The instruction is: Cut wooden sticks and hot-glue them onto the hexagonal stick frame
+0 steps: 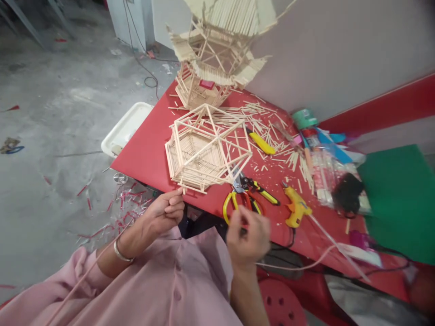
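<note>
My left hand [167, 211] pinches a small piece of joined wooden sticks [193, 187] between thumb and fingers, at the table's near edge. Right behind that piece sits an eight-sided stick framework [207, 151] with a slatted floor; I cannot tell whether the two touch. My right hand [248, 234] is blurred, its fingers curled together in front of the table edge. Anything inside it is hidden. Close beyond it lie yellow-handled scissors [228, 206] and cutters with black and yellow handles [263, 191].
A taller tiered stick model [217, 54] stands at the back. Loose sticks [258, 115], a yellow cutter knife [262, 143], a yellow glue gun [296, 207] with its cord, and plastic packs [324, 174] lie on the red table [146, 149]. A red stool [282, 303] is below.
</note>
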Demonstrator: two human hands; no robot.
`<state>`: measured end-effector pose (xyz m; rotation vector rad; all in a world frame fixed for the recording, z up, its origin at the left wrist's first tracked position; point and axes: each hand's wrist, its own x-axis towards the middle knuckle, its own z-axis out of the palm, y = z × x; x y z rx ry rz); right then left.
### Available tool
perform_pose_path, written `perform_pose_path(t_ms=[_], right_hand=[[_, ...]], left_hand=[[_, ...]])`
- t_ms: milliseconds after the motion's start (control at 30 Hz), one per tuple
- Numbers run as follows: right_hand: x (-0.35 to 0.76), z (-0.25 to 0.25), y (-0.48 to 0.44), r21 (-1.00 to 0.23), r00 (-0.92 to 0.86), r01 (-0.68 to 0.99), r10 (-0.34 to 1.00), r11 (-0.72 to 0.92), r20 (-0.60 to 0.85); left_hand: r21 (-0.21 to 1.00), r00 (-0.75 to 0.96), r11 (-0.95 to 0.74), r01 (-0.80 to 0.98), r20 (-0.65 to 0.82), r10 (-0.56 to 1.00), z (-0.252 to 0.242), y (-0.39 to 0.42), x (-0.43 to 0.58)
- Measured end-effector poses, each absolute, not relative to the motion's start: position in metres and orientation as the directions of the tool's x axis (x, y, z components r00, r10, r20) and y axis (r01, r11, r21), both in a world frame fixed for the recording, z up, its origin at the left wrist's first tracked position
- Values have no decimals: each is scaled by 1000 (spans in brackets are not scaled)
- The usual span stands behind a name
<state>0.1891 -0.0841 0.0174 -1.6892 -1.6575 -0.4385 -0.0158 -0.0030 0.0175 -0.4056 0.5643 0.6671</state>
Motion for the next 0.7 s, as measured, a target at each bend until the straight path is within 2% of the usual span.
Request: perform_pose_path(t_ms=[100, 167, 333, 533, 700], right_hand=[[147, 2, -83, -431, -58, 833, 830, 347, 555], [135, -8, -78, -480, -117, 791, 864, 379, 490], [134, -15, -59, -423, -147, 851, 916, 309, 374], [136, -12, -49, -345, -177, 878, 896, 330, 408], [136, -15, -45, -388, -157, 863, 902, 323, 403]], left_hand=[[-180, 650, 734, -655, -629, 426, 18, 0, -16], [-182, 651, 743, -644, -640, 408, 18, 1, -16], [-167, 649, 758, -631, -649, 398, 18, 1, -15], [-168, 627, 751, -639, -679, 382, 22, 4, -13], [-160, 613, 749, -643, -694, 377, 25, 8, -11]])
